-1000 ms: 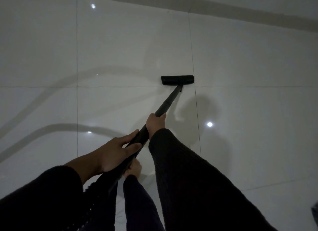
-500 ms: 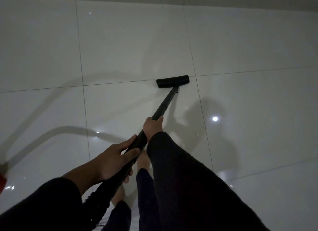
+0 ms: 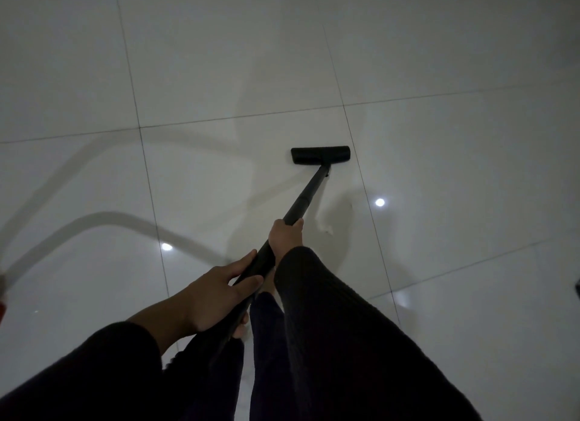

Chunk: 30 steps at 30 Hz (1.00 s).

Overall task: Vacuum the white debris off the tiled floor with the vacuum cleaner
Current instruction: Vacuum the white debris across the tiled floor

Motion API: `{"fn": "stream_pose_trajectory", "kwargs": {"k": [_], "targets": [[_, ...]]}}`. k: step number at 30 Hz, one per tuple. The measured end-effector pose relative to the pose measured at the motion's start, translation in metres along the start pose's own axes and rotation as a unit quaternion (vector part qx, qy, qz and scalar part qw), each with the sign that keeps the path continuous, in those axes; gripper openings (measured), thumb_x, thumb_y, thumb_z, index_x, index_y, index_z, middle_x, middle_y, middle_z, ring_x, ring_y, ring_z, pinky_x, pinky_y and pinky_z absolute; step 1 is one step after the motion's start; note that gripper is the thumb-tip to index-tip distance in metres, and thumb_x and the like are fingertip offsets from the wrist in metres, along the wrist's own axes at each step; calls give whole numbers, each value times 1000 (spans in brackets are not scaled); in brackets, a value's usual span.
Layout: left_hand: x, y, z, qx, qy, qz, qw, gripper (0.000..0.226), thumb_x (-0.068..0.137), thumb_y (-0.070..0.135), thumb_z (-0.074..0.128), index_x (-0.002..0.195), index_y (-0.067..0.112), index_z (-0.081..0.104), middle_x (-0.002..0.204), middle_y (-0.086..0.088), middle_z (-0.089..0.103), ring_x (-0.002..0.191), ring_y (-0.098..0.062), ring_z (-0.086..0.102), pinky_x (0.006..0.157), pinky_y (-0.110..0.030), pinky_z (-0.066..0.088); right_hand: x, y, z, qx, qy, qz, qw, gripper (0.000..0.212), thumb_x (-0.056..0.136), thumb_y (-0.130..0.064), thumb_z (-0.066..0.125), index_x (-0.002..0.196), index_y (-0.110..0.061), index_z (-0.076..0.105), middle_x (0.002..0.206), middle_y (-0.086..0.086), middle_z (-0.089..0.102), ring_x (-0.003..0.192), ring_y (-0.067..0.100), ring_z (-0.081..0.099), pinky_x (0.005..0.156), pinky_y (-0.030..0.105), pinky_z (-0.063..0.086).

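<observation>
We've got both hands on the black wand (image 3: pixel 309 197) of the vac: right hand (image 3: pixel 286 236) wrapped around it further out, left hand (image 3: pixel 219 290) nearer us, fingers curled over the tube w/ the thumb lying along it. Floor head (image 3: pixel 320 154) sits flat on the glossy tiled floor (image 3: pixel 219 59), far-centre, just left of a grout line.

White debris (image 3: pixel 326 229): a small pale clump lies nearer us than the head, just right of the wand, close to the right hand. So the head is past it, by our reckoning.

To do this pass well: draw the head back toward us and shift it a bit right so its full width runs over the clump; keep it flat to the tile, slow stroke, no lifting at the edges. Bright round spots on the tiles look like lamp reflections, not debris, so don't chase them. Dim light; smaller bits may be there that we can't make out.

No brand, label or writing readable anywhere.
</observation>
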<state>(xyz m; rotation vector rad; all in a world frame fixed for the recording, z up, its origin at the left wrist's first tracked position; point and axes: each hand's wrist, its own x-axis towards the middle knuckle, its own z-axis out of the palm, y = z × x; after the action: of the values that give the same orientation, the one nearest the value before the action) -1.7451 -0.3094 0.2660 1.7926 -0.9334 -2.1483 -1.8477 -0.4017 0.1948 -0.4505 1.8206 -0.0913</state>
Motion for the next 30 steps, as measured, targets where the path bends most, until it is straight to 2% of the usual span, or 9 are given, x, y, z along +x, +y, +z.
{"fn": "stream_pose_trajectory", "kwargs": {"k": [3, 8, 12, 15, 18, 22, 30], "targets": [[-8, -13, 16, 3, 9, -4, 1000, 58, 96, 33, 47, 146, 38, 19, 64, 3, 62, 43, -6, 61, 51, -18, 47, -7, 22, -8, 12, -7, -1, 1000, 69, 102, -20, 35, 157, -30, -4, 142, 14, 46, 95, 25, 49, 93, 39, 45], [-16, -35, 47, -20, 9, -11, 1000, 60, 95, 33, 49, 146, 40, 20, 58, -3, 64, 46, -15, 63, 53, -26, 51, -10, 54, -23, 15, -12, -1, 1000, 70, 102, -19, 35, 157, -31, -6, 145, 12, 44, 99, 24, 49, 92, 36, 44], [-16, -45, 79, -54, 17, -13, 998, 59, 95, 30, 50, 146, 39, 21, 63, -7, 62, 44, -14, 62, 46, -23, 50, -5, 78, -38, 3, -13, -6, 1000, 70, 102, -22, 36, 157, -31, -5, 147, 13, 43, 116, 31, 53, 97, 38, 43], [-13, -57, 102, -34, 28, -9, 999, 59, 95, 32, 49, 145, 41, 21, 65, -5, 64, 46, -14, 64, 47, -22, 49, 0, 96, -53, 2, -10, -5, 1000, 69, 102, -22, 36, 158, -31, -5, 148, 14, 43, 120, 33, 52, 89, 34, 40], [-15, -66, 121, -10, 27, -12, 1000, 59, 95, 34, 49, 145, 42, 20, 60, -4, 66, 49, -17, 65, 49, -22, 50, 2, 114, -65, 6, -7, -3, 1000, 69, 102, -22, 36, 157, -32, -4, 148, 14, 42, 119, 32, 53, 90, 35, 40], [-19, -71, 139, -14, 14, -14, 1000, 60, 95, 29, 50, 145, 40, 20, 50, 1, 65, 44, -12, 62, 48, -23, 50, 3, 136, -79, 25, 4, 1, 1000, 68, 103, -22, 35, 157, -31, -4, 144, 17, 46, 119, 33, 54, 93, 38, 42], [-37, -81, 154, 25, -14, -25, 999, 60, 94, 30, 51, 145, 40, 20, 53, 2, 62, 43, -13, 61, 47, -21, 49, -10, 174, -88, 73, 6, 9, 997, 69, 102, -23, 36, 158, -31, -3, 143, 12, 46, 103, 26, 51, 96, 39, 43]]}}
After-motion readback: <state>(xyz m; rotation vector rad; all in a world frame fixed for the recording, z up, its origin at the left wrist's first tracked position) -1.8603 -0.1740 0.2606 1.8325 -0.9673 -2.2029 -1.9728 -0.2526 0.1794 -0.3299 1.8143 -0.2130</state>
